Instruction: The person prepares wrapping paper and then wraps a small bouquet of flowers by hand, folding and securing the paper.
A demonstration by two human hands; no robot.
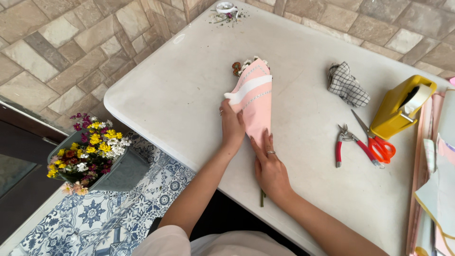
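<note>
The bouquet [252, 97], wrapped in pink paper with a white band, lies near the middle of the white table [180, 90], flower heads pointing away from the person and stems toward the near edge. The left hand [232, 127] presses on the wrap's left fold with fingers curled against the paper; the right hand [270, 166] lies flat on the narrow lower end, fingers extended together. To the right lie pliers [342, 142], red-handled scissors [377, 142], a yellow tape dispenser [400, 106] and a checked cloth [347, 84].

A florist's worktable [189, 95]: flower bucket [118, 173], wrapping paper [438, 189], tape dispenser [395, 111].
</note>
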